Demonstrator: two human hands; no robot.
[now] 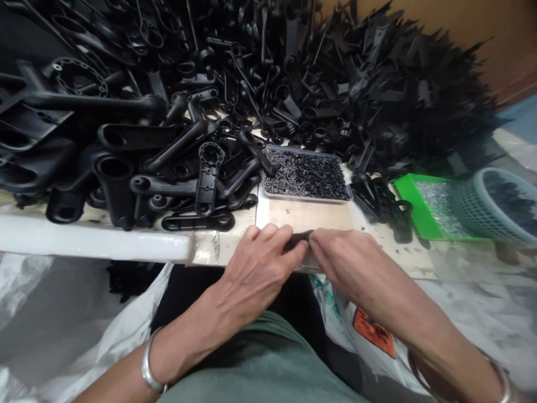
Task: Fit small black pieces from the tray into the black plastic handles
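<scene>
Close together at the front edge of the table, both hands meet over a small black plastic part (299, 239). My left hand (264, 257) has its fingers closed around the left end of the part, thumb and forefinger pinching it. The fingertips of my right hand (342, 252) press on its right end. Most of the part is covered by fingers, so its full shape is hidden. Just beyond the hands lies a pale board (310, 215). Behind that sits a clear shallow tray (308, 197) full of tiny black and metallic pieces.
Black plastic arms (207, 179) with ring ends heap up at the left and back. A pile of thin black parts (403, 84) rises at the back right. To the right stand a green tray (413, 210) of small shiny pieces and a grey mesh basket (478, 201).
</scene>
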